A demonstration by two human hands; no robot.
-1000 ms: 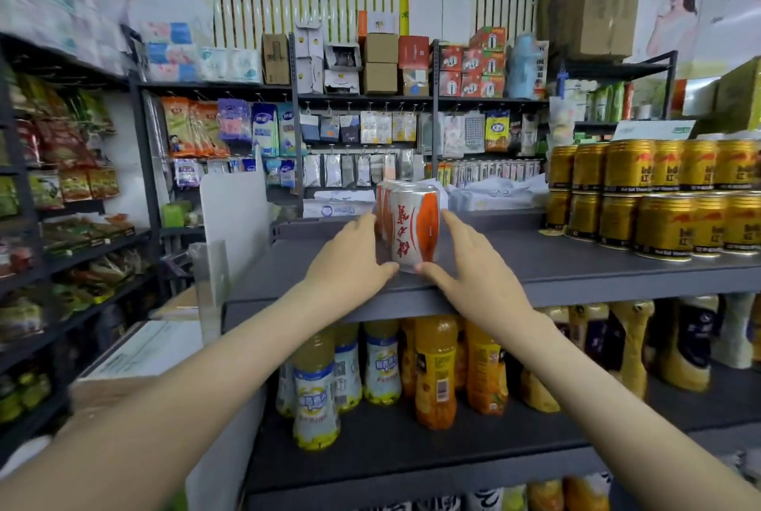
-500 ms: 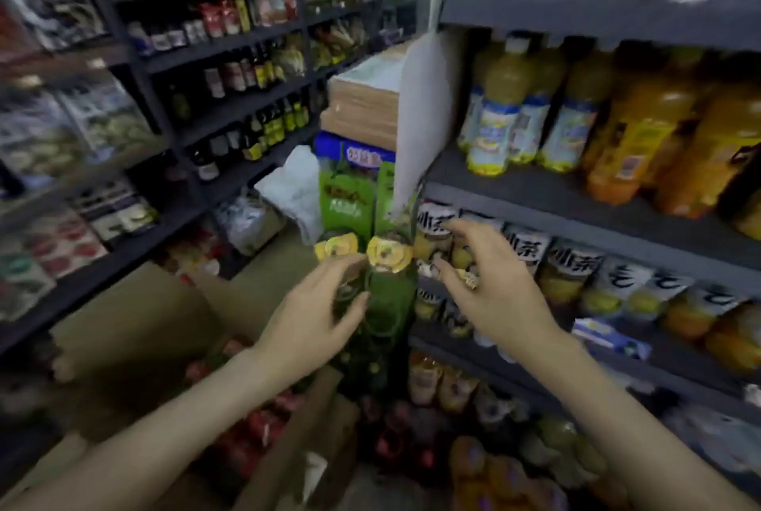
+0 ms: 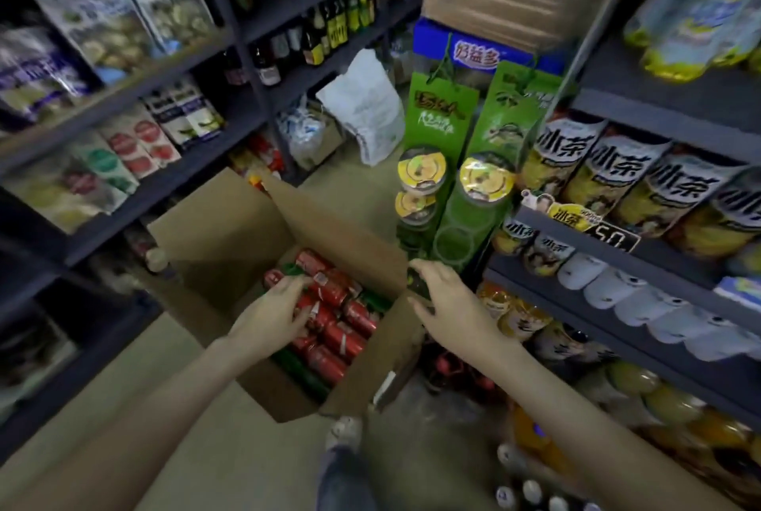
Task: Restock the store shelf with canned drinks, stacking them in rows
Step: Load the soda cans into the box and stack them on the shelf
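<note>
View from above, looking down a narrow shop aisle. An open cardboard box (image 3: 224, 234) sits on the floor (image 3: 230, 465) between two dark shelving racks, its flaps folded outward. Inside lie the canned drinks (image 3: 335, 331), packed on their sides: most are red, with a few green ones along the near edge and at the far end. The person's left hand (image 3: 269, 315) reaches into the box and rests on the red cans, fingers pointing toward the far end. The blur makes it impossible to tell whether its grip has closed on a can. The right hand (image 3: 453, 304) hovers over the box's right flap, beside the cans and not touching them. Its fingers are loosely spread, and its grip holds nothing that can be made out. Just beyond the right hand stand two green sleeves of stacked cups (image 3: 473, 214) with yellow lids. On the right, the shelf (image 3: 547, 224) carries rows of yellow tea bottles (image 3: 617, 177), with white bottle caps on the level below. On the left, the other rack (image 3: 136, 82) holds snack bags, and dark bottles farther back. A white plastic bag (image 3: 366, 107) lies on the floor behind the box. One shoe (image 3: 344, 432) shows at the near corner of the box.
</note>
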